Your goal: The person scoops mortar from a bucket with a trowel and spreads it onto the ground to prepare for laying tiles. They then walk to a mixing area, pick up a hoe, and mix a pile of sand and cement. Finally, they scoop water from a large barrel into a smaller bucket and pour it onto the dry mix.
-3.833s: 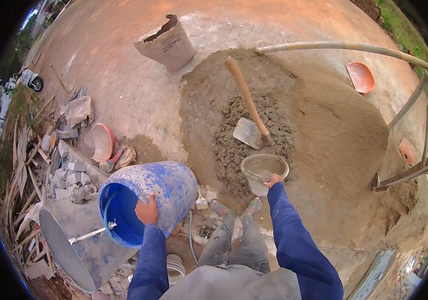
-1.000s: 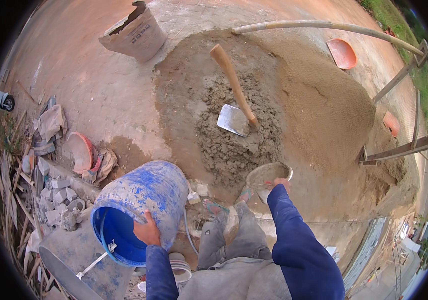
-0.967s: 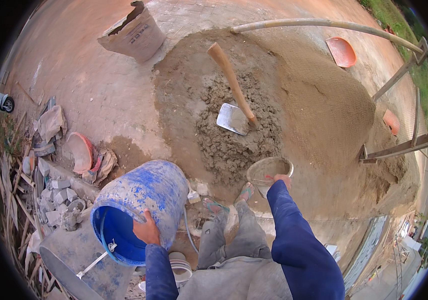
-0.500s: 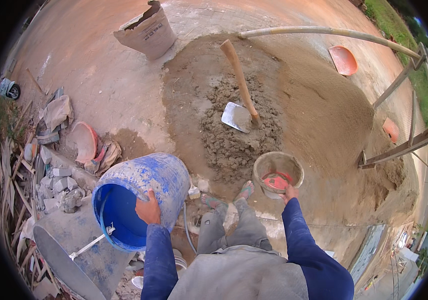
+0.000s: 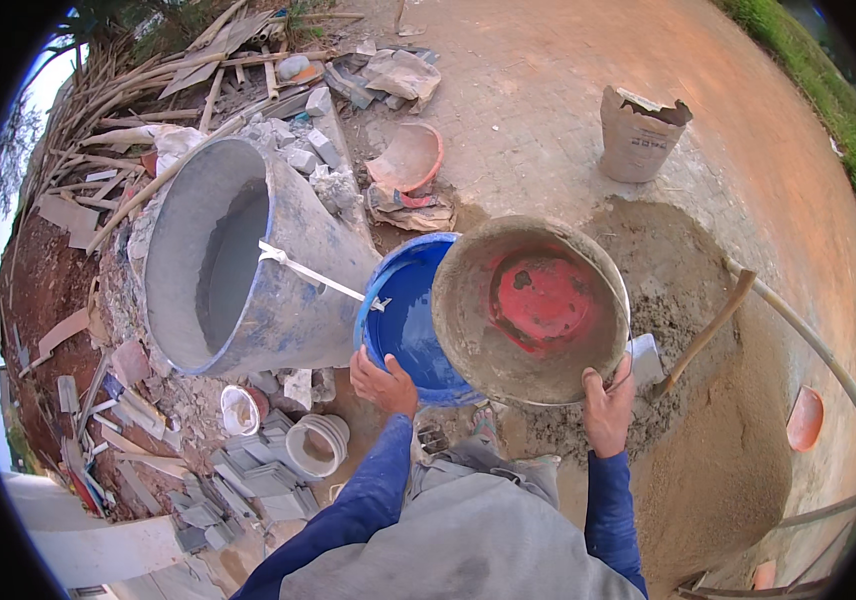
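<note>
My right hand (image 5: pixel 608 408) grips the rim of a mortar-crusted bucket (image 5: pixel 468 320) with a red patch inside its bottom. The bucket's mouth faces up, and its left side overlaps the blue barrel (image 5: pixel 410 355) from above. At the near rim of that barrel is my left hand (image 5: pixel 386 384), fingers bent against the edge and thumb apart from them. The barrel's inside is blue and shiny, and looks like it holds water. A white rope (image 5: pixel 313 274) ties its rim to a larger grey-crusted barrel (image 5: pixel 323 235) on the left.
Beyond the bucket lies wet mortar (image 5: pixel 683 260) with a wooden-handled shovel (image 5: pixel 705 337) in it, beside a sand heap (image 5: pixel 718 460). A paper sack (image 5: pixel 638 140) stands farther off. Rubble, grey blocks (image 5: pixel 263 470) and small buckets (image 5: pixel 316 446) lie at left.
My view has swung left toward the barrels. My right hand has brought the bucket up from near my feet to the blue barrel's mouth. My left hand stays at that barrel's rim.
</note>
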{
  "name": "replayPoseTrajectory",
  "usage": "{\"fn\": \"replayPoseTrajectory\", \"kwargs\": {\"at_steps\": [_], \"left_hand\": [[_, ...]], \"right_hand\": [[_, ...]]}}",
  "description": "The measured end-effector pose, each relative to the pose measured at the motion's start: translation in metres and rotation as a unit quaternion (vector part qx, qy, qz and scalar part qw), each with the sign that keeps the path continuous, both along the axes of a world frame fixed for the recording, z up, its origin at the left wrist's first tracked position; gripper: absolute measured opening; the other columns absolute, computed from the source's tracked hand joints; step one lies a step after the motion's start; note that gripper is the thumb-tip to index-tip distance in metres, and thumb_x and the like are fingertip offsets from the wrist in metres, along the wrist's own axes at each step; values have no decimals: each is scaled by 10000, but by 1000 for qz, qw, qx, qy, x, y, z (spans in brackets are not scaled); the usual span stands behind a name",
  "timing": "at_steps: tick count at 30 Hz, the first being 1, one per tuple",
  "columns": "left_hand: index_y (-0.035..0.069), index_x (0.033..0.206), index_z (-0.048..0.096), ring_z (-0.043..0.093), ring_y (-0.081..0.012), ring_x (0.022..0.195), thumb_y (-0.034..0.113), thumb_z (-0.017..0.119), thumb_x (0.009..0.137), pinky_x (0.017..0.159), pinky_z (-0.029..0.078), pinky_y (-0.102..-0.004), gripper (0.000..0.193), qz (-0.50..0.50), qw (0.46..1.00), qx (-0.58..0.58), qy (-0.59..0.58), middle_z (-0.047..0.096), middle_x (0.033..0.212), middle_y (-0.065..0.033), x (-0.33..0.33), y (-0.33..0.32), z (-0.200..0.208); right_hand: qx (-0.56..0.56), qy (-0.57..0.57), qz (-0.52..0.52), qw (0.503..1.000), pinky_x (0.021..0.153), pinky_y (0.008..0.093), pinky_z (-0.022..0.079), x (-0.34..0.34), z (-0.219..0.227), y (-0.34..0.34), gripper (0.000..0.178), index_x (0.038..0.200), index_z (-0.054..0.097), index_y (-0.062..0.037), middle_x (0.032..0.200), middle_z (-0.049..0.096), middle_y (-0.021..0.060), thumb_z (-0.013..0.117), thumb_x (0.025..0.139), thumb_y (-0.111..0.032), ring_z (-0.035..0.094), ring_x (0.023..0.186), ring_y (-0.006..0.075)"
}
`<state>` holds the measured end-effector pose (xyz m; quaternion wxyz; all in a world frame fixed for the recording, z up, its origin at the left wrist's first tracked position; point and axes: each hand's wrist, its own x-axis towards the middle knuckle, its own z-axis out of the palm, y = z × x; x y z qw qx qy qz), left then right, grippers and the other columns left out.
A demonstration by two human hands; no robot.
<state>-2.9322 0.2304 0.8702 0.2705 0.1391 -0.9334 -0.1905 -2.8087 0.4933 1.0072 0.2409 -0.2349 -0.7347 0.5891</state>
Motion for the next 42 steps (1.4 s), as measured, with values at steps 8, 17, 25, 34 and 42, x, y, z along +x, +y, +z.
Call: {"fn": "replayPoseTrajectory", "kwargs": {"at_steps": [8, 17, 25, 34, 42], "left_hand": [[-10, 1346, 400, 435, -303, 1231, 331, 396, 971, 1037, 328, -388, 507, -24, 696, 715, -63, 452, 1343, -183, -11, -79, -96], [-31, 1346, 387, 369, -392, 1267, 395, 377, 955, 1045, 313, -452, 579, 193, 885, 420, -55, 406, 1352, -260, -43, -36, -66], [-18, 1330, 407, 398, -396, 1226, 398, 379, 955, 1014, 330, -465, 560, 201, 888, 404, -88, 431, 1313, -259, -41, -28, -45], [-81, 1268, 453, 438, -386, 1206, 374, 353, 971, 1019, 336, -439, 552, 194, 876, 441, -19, 459, 1300, -280, -35, -31, -67], [-78, 1237, 486, 476, -394, 1178, 356, 306, 985, 1014, 352, -420, 533, 186, 876, 444, 2, 494, 1275, -270, -40, -31, -72]], "right_hand": [[340, -127, 183, 914, 690, 507, 470, -108, -37, -88, 280, 1007, 437, -1, 1029, 501, 230, 568, 765, -56, 569, 833, 441], [406, -235, 200, 860, 649, 512, 515, -153, -121, -111, 260, 1023, 402, -33, 1094, 487, 265, 565, 829, -96, 621, 724, 454], [418, -279, 230, 834, 692, 470, 534, -162, -161, -136, 200, 1049, 422, -26, 1121, 489, 358, 484, 862, -60, 634, 775, 445], [-94, -215, 100, 967, 518, 355, 593, -140, -158, -77, 265, 1060, 471, -26, 910, 579, 100, 508, 799, -49, 636, 708, 216], [-371, -132, 60, 917, 503, 277, 563, -70, -32, -72, 254, 1081, 494, -79, 875, 620, 43, 515, 829, -56, 640, 642, 141]]}}
